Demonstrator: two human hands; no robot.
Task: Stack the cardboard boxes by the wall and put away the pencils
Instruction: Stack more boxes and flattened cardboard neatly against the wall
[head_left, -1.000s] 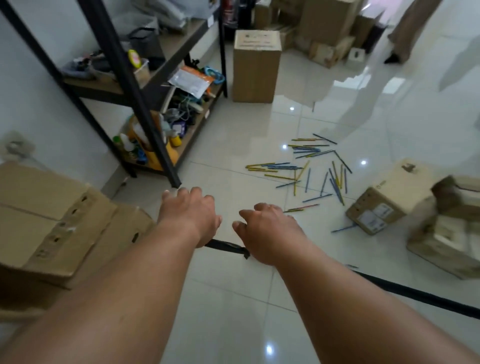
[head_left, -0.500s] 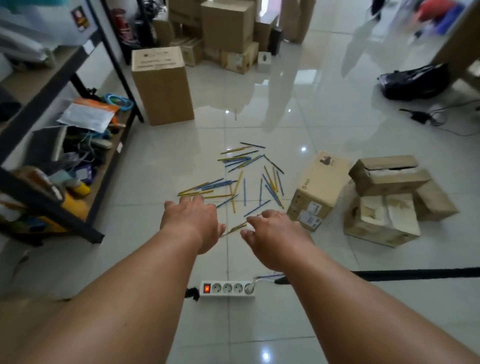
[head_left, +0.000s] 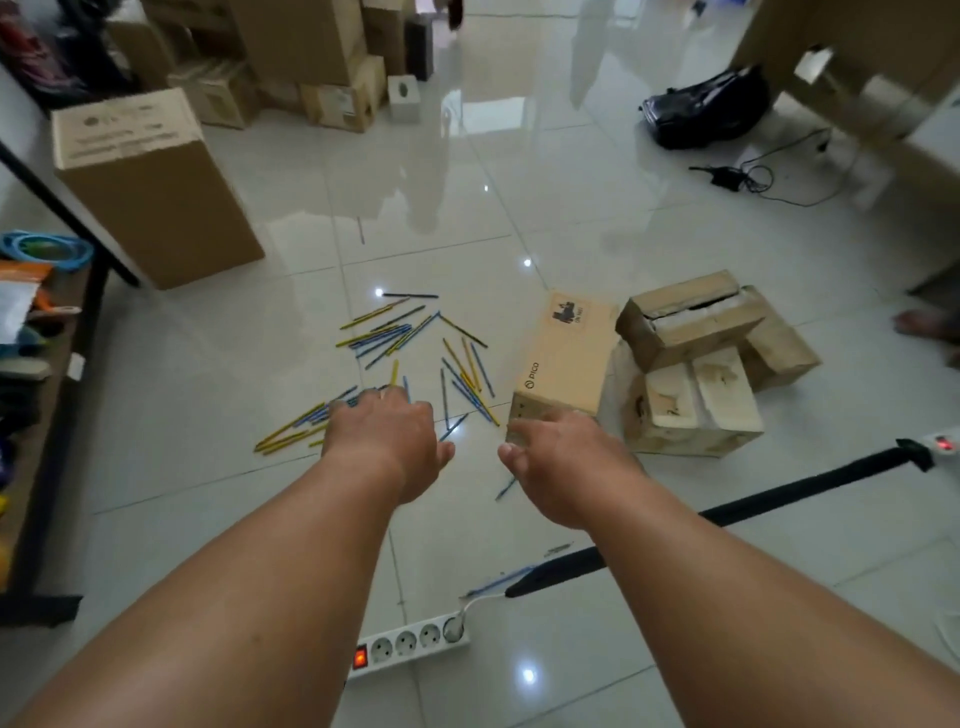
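Glossy tiled floor (head_left: 571, 218) carries all items noted; bearings are taken from the scattered pencils (head_left: 405, 343) as dial centre. Shelf rack (head_left: 47, 395), loaded with oddments, stands at nine o'clock. Tall cardboard box (head_left: 156, 192) stands upright at ten o'clock, just beside the rack's black post. Further cartons (head_left: 311, 67) are heaped at twelve o'clock, far back. Torn boxes (head_left: 696, 374), a jumbled cluster with flaps open, lie at three o'clock, touching the PICO box (head_left: 566, 358), which lies on its side between them and the pencils. Black bag (head_left: 706, 109) sits at one o'clock, well apart, with a cable on the floor near it. Left hand (head_left: 387, 441), palm down, fingers loosely bent and holding nothing, hangs over the near edge of the pencils at six o'clock (contact with them cannot be told). Right hand (head_left: 566, 462), likewise slack and holding nothing, is at the near corner of the PICO box; touching or not, I cannot tell. Power strip (head_left: 410, 644), switch lit red, lies at six o'clock, nearer than the hands. The pencils, yellow and blue, lie loose and crossed on the tiles.
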